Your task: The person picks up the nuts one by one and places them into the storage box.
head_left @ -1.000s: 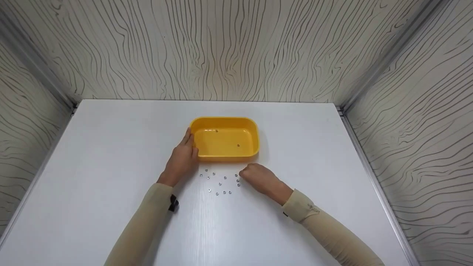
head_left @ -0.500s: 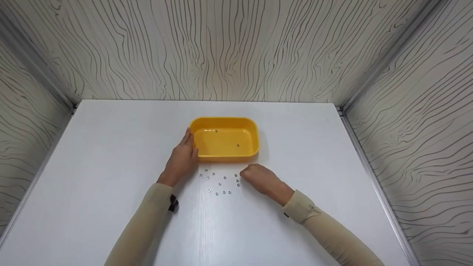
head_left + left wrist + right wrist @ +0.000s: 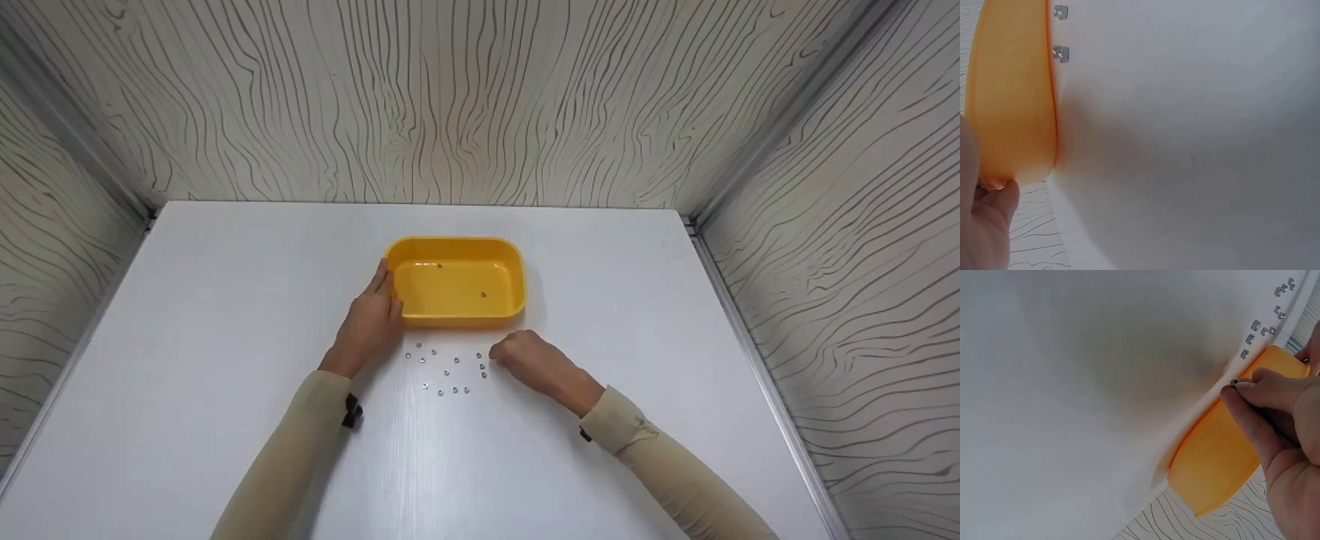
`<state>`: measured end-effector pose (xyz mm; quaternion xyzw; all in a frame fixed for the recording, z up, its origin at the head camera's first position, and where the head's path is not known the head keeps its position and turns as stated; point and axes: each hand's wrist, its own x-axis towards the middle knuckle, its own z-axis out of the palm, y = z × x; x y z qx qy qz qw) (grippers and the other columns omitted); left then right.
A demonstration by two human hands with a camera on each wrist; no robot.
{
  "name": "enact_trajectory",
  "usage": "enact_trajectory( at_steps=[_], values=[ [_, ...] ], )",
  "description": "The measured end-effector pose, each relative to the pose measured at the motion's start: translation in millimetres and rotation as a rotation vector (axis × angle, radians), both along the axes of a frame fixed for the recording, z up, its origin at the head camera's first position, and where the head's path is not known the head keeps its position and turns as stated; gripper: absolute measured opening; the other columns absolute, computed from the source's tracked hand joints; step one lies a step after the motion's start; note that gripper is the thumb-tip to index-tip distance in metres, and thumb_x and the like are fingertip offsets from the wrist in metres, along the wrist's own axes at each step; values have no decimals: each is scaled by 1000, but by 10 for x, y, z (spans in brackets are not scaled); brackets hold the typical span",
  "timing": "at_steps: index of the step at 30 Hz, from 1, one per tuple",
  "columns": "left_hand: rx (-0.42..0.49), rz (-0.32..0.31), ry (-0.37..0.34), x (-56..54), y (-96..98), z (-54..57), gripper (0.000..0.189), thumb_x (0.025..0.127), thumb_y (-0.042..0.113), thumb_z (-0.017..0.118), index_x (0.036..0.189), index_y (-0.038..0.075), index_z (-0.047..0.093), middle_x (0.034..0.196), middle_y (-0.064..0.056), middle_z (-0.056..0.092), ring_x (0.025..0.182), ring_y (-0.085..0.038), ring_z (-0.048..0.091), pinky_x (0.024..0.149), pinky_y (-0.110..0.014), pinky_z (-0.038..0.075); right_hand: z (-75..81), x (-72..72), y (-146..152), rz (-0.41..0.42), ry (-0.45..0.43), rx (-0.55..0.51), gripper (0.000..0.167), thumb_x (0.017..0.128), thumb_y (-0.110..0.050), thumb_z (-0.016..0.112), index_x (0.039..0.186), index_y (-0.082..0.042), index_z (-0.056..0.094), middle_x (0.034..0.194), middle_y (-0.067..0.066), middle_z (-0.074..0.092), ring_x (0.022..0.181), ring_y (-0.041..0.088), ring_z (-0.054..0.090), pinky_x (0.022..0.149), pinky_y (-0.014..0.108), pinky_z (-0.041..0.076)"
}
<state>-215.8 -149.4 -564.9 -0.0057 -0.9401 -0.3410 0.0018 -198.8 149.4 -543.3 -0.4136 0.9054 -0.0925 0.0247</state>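
Observation:
A yellow rectangular plastic box (image 3: 457, 321) stands on the white table, with two small metal nuts (image 3: 484, 295) apart on its floor. My left hand (image 3: 365, 330) holds the box by its left end; in the left wrist view the thumb (image 3: 1008, 199) touches the wall near the corner. Below the box's front side, my right hand (image 3: 536, 365) pinches a nut (image 3: 1234, 383) between thumb and index fingertip, as the right wrist view shows. Several loose nuts (image 3: 456, 360) lie scattered on the table between the hands, the closest ones just left of the right fingertips.
The white table (image 3: 225, 300) reaches back to a wood-grain patterned wall (image 3: 450, 105). Patterned side panels with metal rails (image 3: 750, 322) border it left and right. Dark straps (image 3: 352, 411) show at the sleeve cuffs.
My right hand has shifted slightly to the right, away from the nuts on the table. The left hand, the box and the loose nuts stay where they were.

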Motion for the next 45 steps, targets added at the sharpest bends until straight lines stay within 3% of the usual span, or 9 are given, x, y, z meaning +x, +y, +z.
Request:
enact_trajectory(
  at_steps=[2,6,10,14,19,25,29,36,45],
  values=[
    [1,-3,11,1,-1,2,61,110,23,42,164,-1,25,179,-6,12,160,-30,30,128,-47,33,40,0,2,-14,-54,-37,25,92,6,67,101,-9,84,93,3,83,75,11,69,74,28,62],
    [2,-3,21,3,-2,12,61,110,23,43,164,0,26,179,-6,12,161,-29,30,128,-47,33,132,6,-1,-48,-168,-99,28,93,7,65,109,-7,83,107,6,83,97,18,78,88,34,65],
    [3,-4,17,0,2,19,61,111,23,43,164,0,26,179,-6,12,161,-29,29,128,-47,33,211,11,-6,-79,-260,-178,29,93,9,65,110,-6,83,108,7,83,97,17,78,85,30,65],
    [9,-4,-1,-8,12,32,61,111,24,42,165,2,24,179,-5,11,162,-29,27,129,-47,32,274,-1,-7,-113,-341,-291,26,92,8,68,109,-6,83,105,8,83,85,14,73,74,22,60],
    [3,-5,-9,-27,18,40,61,112,24,40,166,3,22,179,-6,10,162,-29,27,129,-47,31,379,-14,-8,-149,-364,-382,20,93,2,72,108,-7,84,102,10,82,78,12,65,72,19,57],
    [10,-1,-14,-38,28,36,62,111,24,40,166,3,22,179,-5,11,161,-29,28,128,-47,32,523,-20,-6,-214,-366,-467,17,93,-3,75,105,-12,85,101,4,83,83,10,71,79,24,64],
    [0,3,-2,-19,29,15,61,111,25,41,165,2,25,179,-5,13,161,-29,29,128,-47,33,620,-58,4,-258,-431,-580,15,93,-4,76,103,-11,85,102,5,83,91,15,77,82,25,65],
    [-1,-1,14,-3,30,-10,61,110,24,40,165,1,26,179,-6,13,160,-30,30,128,-47,33,754,-196,29,-308,-519,-769,15,91,-7,79,106,-8,84,107,10,82,100,21,80,87,26,64],
    [19,15,-14,2,13,-8,62,110,24,40,166,4,22,179,-3,9,162,-27,27,130,-46,30,910,-444,-36,-350,-574,-872,16,91,-10,81,106,-7,83,108,12,81,97,17,79,89,27,64]
  ],
)
